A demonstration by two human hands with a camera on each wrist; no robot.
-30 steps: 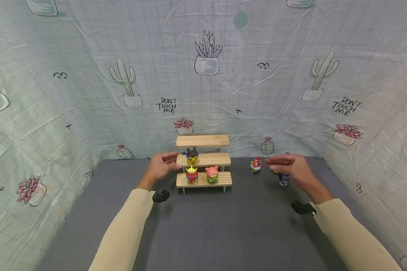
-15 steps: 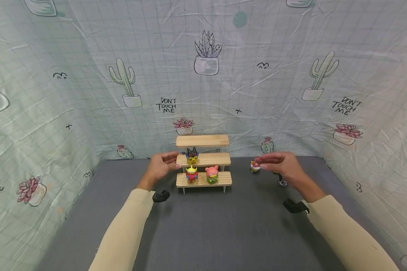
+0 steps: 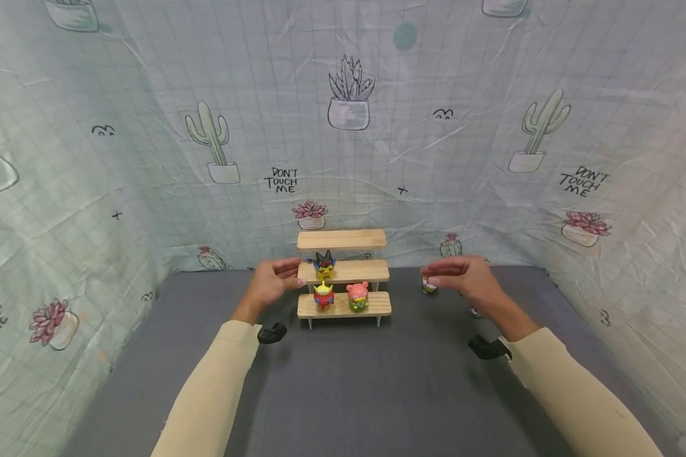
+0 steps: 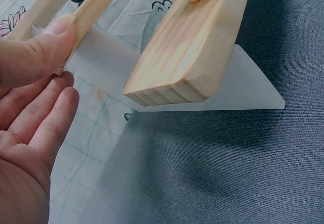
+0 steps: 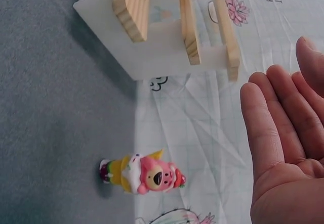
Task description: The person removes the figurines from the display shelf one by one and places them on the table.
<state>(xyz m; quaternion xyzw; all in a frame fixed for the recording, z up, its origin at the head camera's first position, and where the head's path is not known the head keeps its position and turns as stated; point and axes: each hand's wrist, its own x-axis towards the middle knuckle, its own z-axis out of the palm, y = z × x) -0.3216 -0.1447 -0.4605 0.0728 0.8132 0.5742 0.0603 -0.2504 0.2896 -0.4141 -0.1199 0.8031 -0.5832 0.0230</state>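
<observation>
My left hand (image 3: 267,283) pinches the left end of the middle board of a three-tier wooden display stand (image 3: 368,271), thumb above and fingers beneath. Around the pink bear figurine (image 5: 154,174), my right hand (image 3: 470,279) is held above and near with fingers extended; in the right wrist view a gap separates them. The head view shows only the bear's lower part (image 3: 429,289). A black-eared yellow figurine (image 3: 324,266) stands on the middle board. On the bottom board are a red-suited figurine (image 3: 323,297) with a yellow top and a pink-and-green figurine (image 3: 357,297).
Partly hidden behind my right wrist, another small figurine (image 3: 474,311) stands on the dark grey tabletop (image 3: 371,387). A wrinkled cloth (image 3: 400,152) printed with cacti hangs at the back and sides. The top board (image 3: 342,239) is nearest this cloth.
My right hand has moved left, from above the right-hand figurines to over the pink bear figurine, now covering its upper part in the head view. The left hand keeps its hold on the stand.
</observation>
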